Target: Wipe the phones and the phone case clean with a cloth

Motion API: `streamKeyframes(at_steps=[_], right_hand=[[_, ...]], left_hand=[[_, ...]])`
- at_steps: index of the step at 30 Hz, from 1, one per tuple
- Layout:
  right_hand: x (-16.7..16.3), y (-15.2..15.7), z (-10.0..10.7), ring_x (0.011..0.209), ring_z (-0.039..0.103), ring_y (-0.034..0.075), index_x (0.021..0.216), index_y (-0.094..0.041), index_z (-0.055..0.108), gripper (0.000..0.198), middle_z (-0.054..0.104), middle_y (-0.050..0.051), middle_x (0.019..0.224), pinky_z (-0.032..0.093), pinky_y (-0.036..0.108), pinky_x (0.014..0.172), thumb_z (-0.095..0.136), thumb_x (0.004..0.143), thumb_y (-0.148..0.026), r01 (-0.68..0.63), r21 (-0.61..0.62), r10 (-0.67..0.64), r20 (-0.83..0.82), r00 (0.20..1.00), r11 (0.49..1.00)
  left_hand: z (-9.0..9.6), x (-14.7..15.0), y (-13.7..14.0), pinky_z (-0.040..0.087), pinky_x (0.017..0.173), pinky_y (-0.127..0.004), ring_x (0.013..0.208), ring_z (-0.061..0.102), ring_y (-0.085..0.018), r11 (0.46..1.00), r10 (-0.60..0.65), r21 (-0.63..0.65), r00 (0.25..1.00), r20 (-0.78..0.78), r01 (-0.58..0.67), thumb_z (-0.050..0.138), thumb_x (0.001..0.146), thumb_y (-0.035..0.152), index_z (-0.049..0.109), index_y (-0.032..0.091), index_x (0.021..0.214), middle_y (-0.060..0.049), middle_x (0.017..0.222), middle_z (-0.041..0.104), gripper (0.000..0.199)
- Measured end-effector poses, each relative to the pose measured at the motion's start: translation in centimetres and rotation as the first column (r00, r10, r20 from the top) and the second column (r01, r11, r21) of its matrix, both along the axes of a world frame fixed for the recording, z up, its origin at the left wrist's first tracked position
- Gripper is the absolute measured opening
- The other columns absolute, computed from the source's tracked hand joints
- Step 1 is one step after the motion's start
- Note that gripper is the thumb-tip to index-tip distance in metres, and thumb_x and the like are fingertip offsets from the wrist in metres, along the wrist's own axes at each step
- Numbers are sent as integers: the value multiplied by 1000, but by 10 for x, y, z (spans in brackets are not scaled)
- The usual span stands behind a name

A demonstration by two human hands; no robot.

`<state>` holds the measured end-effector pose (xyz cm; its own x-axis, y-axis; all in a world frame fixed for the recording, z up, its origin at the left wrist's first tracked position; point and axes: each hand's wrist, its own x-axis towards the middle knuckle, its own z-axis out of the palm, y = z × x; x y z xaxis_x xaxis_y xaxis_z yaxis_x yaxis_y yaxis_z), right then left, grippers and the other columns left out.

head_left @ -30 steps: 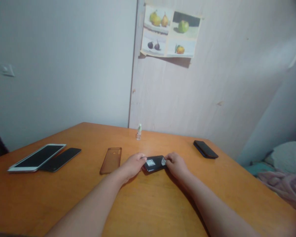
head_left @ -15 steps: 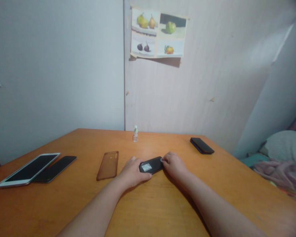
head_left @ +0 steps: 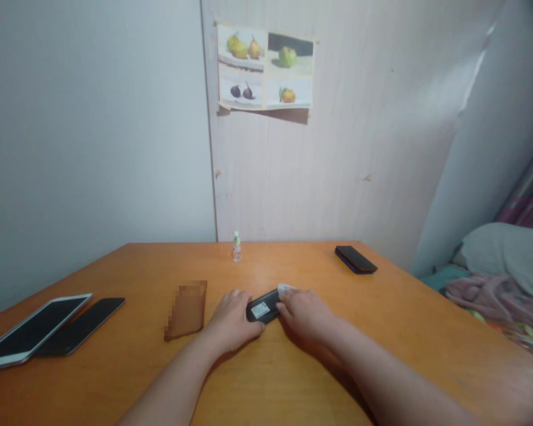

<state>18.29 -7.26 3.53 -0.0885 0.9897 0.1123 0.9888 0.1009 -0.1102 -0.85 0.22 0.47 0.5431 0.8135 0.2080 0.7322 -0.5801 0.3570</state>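
Note:
A small black phone [head_left: 270,305] with a white label lies between my hands on the table. My left hand [head_left: 231,318] is closed around its left end, the thumb along the near edge. My right hand [head_left: 305,311] is at the right end of the phone, fingers pressed together on a small white piece like a tissue or wipe [head_left: 286,289]. This white piece rests against the phone's far right part, and the fingers cover most of it. Left of my left hand lies a brown phone case [head_left: 190,310], partly blurred into blocks.
At the left a white tablet [head_left: 38,328] overlaps a dark phone [head_left: 82,328]. A small clear bottle [head_left: 236,247] stands near the back of the orange table [head_left: 160,260]. A dark wallet-like case [head_left: 356,260] lies back right. Bedding [head_left: 497,296] is beyond the right edge.
My right hand has moved inward over the phone's right end, and more of the white piece shows. The camera view has shifted slightly. My left hand keeps its hold.

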Motion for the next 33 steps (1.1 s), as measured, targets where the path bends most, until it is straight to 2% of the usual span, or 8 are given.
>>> streamKeyframes(at_steps=[3,9,15,18,22,26,29,33], right_hand=[[1,-1,4,112,61,30,106,-17,66,41,67,16,118,44,42,91,32,102,-39,50,11,-50,11,999,999],[-14,-13,1,130,50,25,121,-23,61,37,63,9,131,35,41,108,34,102,-40,-362,34,363,-143,921,932],[11,7,-9,135,46,32,129,-19,60,43,56,15,142,28,58,111,31,102,-38,-43,10,44,-87,995,999],[6,3,-10,136,46,29,135,-19,56,44,55,14,143,28,54,114,32,102,-38,-173,19,174,-114,978,985],[-6,-5,-10,139,42,27,136,-27,55,45,51,8,148,22,53,117,29,104,-43,-400,17,398,-145,906,916],[9,7,-11,132,50,29,126,-20,63,47,59,14,139,25,54,115,27,104,-41,-165,27,167,-101,981,986],[18,14,-14,127,54,29,119,-14,66,50,60,19,135,31,51,113,27,104,-41,-5,28,8,-118,993,1000],[3,6,-18,136,45,25,136,-18,55,47,53,14,144,30,43,116,33,103,-42,-285,54,290,-187,939,957]], left_hand=[[3,-1,-1,43,82,-31,101,58,-26,1000,-18,-17,1000,14,18,70,66,35,60,20,105,-8,105,62,42],[4,-2,-2,44,75,-30,94,59,-25,997,-73,-4,996,54,73,69,70,41,58,22,95,-7,99,62,33],[5,-2,-2,45,82,-32,100,60,-26,998,-59,-19,997,48,60,72,66,34,58,20,105,-8,105,64,44],[5,-1,-2,45,82,-32,100,60,-26,997,-69,-14,996,62,70,72,67,35,59,20,104,-8,106,64,42],[4,-1,-1,45,76,-31,95,60,-25,994,-104,-6,991,84,105,70,70,39,59,22,95,-6,100,64,32],[2,-2,-1,45,82,-31,100,60,-26,996,-80,-18,993,88,82,72,67,35,58,22,104,-7,107,64,43],[1,-2,-1,45,85,-32,103,59,-26,997,-67,-24,994,87,69,73,65,34,57,21,109,-8,110,63,48],[2,0,-1,45,81,-31,99,60,-26,997,-80,-10,993,86,81,71,67,34,58,22,101,-7,105,64,38]])
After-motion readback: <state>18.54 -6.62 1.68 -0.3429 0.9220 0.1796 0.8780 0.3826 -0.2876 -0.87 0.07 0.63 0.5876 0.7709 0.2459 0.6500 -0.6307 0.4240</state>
